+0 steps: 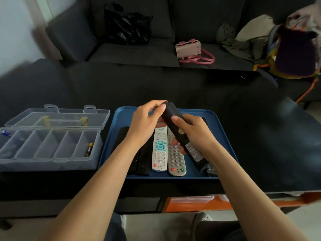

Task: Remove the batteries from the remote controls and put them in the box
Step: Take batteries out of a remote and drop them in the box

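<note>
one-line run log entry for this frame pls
phase: opening black remote | left hand: pinches its top end | right hand: grips its middle | clear plastic compartment box: open, yellow-black battery inside

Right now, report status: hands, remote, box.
Both hands on black remote: right hand grips body, left hand pinches far end. Clear box open, one battery in rightmost compartment. Nothing blocking.

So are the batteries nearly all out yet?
Not nearly. The clear plastic compartment box holds a black-and-gold battery and a blue one. Both hands, left and right, grip a black remote. Several remotes wait on the blue tray.
</note>
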Tool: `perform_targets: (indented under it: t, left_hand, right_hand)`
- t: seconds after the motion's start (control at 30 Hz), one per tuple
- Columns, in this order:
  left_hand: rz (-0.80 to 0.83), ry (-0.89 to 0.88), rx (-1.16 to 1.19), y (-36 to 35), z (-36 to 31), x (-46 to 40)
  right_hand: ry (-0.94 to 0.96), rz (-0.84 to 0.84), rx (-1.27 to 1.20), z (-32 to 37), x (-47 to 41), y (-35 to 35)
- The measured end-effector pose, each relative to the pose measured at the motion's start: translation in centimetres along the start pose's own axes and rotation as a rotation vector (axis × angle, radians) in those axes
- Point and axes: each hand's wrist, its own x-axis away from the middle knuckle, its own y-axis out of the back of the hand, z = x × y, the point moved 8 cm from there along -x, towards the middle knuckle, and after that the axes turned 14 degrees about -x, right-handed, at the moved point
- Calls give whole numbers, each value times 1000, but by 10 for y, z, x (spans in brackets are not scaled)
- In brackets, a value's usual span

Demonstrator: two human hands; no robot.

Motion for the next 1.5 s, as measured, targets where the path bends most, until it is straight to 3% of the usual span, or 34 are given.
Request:
perform_targets:
  t: [0.13,0.3,0.5,0.57,0.73,1.0,1.1,1.23,1.5]
  left_hand:
    - [-59,43,-11,4,4,-1]
    - [-19,188,118,1,13,-4]
    - [-207,110,132,8,3,-9]
    - [-200,26,8,-3,-4,-8]
    - [-54,-206,-628,-51,-6,-3]
    - [251,-270,-878,-93,3,-2]
    - [224,-179,-796,-87,9,-6]
    - [-65,-181,-600,-61,-5,-10]
    - [-87,-264,-545,-57,-17,-4]
  right_hand:
    - [-33,11,-32,-1,1,-2]
    - [-72,1,-10,-7,0,-4]
    - [-298,-95,-321,-32,0,17]
    - [-327,-119,-386,-38,1,24]
    - [-314,-150,-418,-42,4,38]
    - [-326,-172,-457,-46,4,47]
    - [-331,-154,-471,-47,3,44]
    - [-326,-156,-439,-48,1,43]
    - [-314,-132,-357,-48,0,37]
